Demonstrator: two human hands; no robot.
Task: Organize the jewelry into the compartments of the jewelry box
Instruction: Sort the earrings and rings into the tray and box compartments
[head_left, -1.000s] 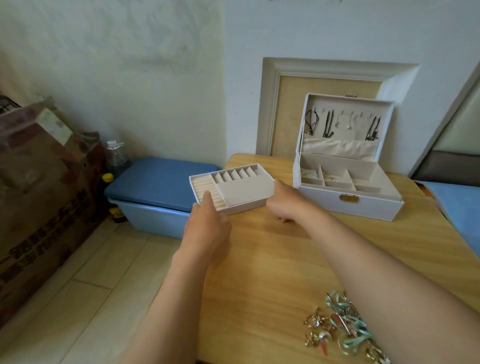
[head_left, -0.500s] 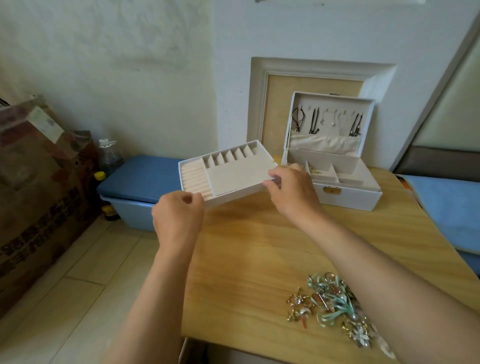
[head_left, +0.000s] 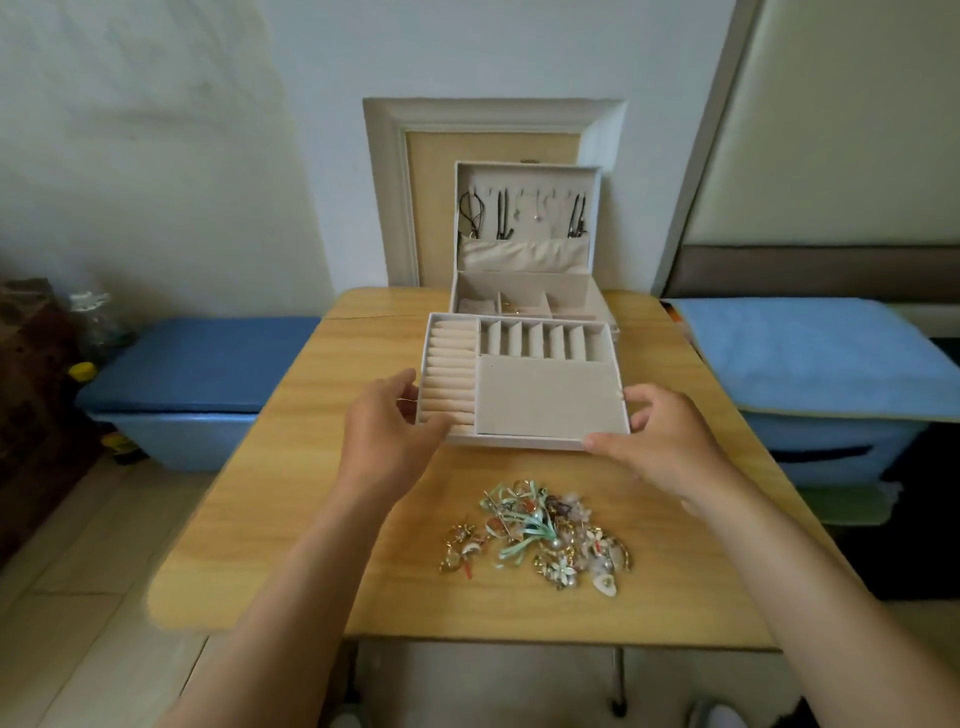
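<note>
A white removable tray with ring rolls, narrow slots and one large flat section sits in the middle of the wooden table. My left hand grips its near left corner and my right hand grips its near right corner. Behind it stands the open white jewelry box, with necklaces hanging inside the lid and a few small pieces in its bottom compartments. A heap of jewelry with gold pieces, flowers and mint ribbon lies on the table just in front of the tray.
A picture frame leans on the wall behind the box. A blue storage bin stands left of the table, with a bottle and a cardboard box beside it. Another bin under a blue towel is on the right.
Both hands carried the tray from the table's far left corner to the middle, in front of the jewelry box. The view swung right and down.
</note>
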